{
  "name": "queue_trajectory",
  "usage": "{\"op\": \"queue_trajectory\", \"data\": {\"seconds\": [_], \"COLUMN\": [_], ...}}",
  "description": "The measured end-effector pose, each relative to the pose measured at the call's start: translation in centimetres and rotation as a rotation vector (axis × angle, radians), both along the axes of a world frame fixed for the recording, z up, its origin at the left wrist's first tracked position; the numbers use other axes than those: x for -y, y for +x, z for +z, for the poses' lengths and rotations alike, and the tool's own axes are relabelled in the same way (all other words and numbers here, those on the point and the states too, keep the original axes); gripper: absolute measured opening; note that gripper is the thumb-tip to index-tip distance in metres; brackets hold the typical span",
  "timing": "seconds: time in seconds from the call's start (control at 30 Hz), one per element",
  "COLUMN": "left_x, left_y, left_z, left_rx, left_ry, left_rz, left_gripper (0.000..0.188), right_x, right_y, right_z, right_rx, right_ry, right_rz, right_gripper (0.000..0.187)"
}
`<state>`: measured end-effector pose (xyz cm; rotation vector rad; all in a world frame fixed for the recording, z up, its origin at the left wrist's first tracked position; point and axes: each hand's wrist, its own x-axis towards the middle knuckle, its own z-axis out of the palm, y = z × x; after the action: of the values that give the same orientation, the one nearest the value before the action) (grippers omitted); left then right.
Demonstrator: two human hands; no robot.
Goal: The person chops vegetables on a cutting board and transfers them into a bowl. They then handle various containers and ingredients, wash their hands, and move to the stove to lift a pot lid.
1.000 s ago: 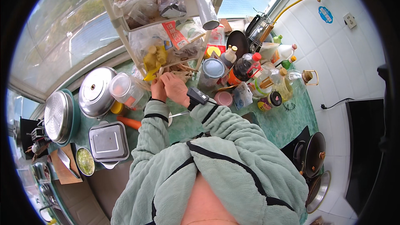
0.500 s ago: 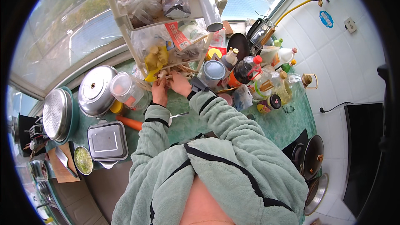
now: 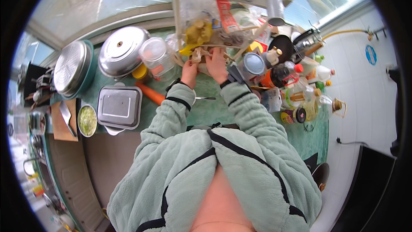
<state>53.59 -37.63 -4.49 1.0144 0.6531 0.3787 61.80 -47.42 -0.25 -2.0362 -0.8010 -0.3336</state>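
Under the lower shelf of a white rack, both my hands are at a pale, crumpled plastic bag [image 3: 198, 55]. My left hand [image 3: 189, 73] pinches the bag's near left edge, fingers closed. Just to its right, my right hand [image 3: 216, 65] has its fingers curled at the bag's other side; their tips are partly hidden. What lies inside the bag cannot be made out. A yellow plastic bag [image 3: 198, 33] with lumpy contents hangs just above. Behind my left wrist stands a clear plastic jar [image 3: 155, 56]. A blue-lidded container [image 3: 254, 64] is beside my right wrist.
A carrot [image 3: 149, 93], a lidded metal box [image 3: 119, 107] and a domed pot lid [image 3: 122, 51] are to the left. Farther left, a knife [image 3: 67, 118] lies on a cutting board [image 3: 58, 124] beside a bowl of chopped greens [image 3: 87, 120]. Several bottles [image 3: 287, 73] crowd the right.
My view has turned, so the counter and rack appear farther right. My hands have moved slightly apart, still at the pale bag.
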Motion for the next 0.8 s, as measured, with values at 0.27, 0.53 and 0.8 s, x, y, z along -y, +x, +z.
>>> {"op": "queue_trajectory", "data": {"seconds": [0.27,0.53,0.8], "left_x": [1.6,2.3,2.4], "left_y": [0.1,-5.0,-11.1], "left_z": [1.2,5.4,8.9], "left_rx": [0.043,0.025,0.093], "left_ry": [0.064,0.069,-0.118], "left_rz": [0.099,0.012,-0.112], "left_gripper": [0.034,0.037,0.025], "right_x": [-2.1,-3.3,-5.5], "right_y": [2.7,5.0,4.9], "right_z": [-4.8,-5.3,-5.0], "right_rx": [-0.264,0.031,0.057], "right_ry": [-0.149,-0.565,-0.613], "right_rz": [0.454,0.526,0.517], "right_gripper": [0.031,0.036,0.032]}}
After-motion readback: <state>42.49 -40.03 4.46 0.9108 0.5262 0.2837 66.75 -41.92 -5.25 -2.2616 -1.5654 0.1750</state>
